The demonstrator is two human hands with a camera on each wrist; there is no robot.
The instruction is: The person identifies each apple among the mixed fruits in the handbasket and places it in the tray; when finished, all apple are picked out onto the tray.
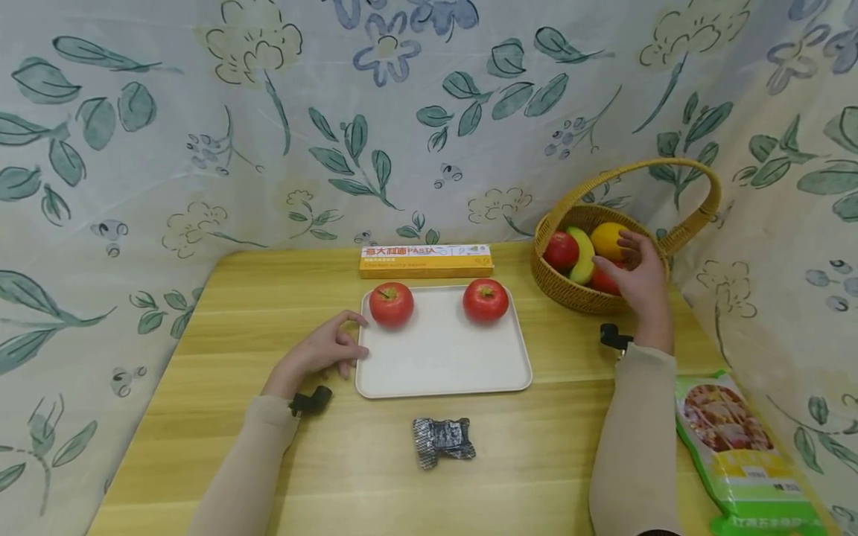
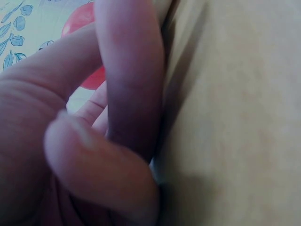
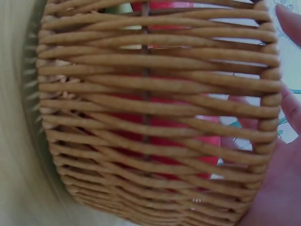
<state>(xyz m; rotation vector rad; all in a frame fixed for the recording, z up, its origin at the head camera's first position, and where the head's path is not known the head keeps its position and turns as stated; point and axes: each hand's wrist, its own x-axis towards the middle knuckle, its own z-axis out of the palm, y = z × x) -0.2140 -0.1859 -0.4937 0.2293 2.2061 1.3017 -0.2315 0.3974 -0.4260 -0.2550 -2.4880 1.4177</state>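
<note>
My left hand (image 1: pixel 322 348) rests at the left rim of a white rectangular tray (image 1: pixel 442 361), its fingers loosely bent and the thumb and index fingertips right at the edge. Two red apples stand on the tray, one apple (image 1: pixel 392 304) near the left back corner and the other apple (image 1: pixel 485 301) near the right back corner. Over the right side of a wicker basket (image 1: pixel 578 296) reaches my right hand (image 1: pixel 640 277), thumb and fingers spread apart. Below it in the basket is a red fruit (image 1: pixel 605 280), partly covered by the hand; an orange-yellow fruit (image 1: pixel 608 240) lies by its fingertips.
Also in the basket are a red fruit (image 1: pixel 561 251) and a green curved fruit (image 1: pixel 582 255). The arched basket handle (image 1: pixel 623 170) rises above. A pasta box (image 1: pixel 426 262) lies behind the tray, a small dark packet (image 1: pixel 442 441) in front, a green food bag (image 1: pixel 744 454) at right.
</note>
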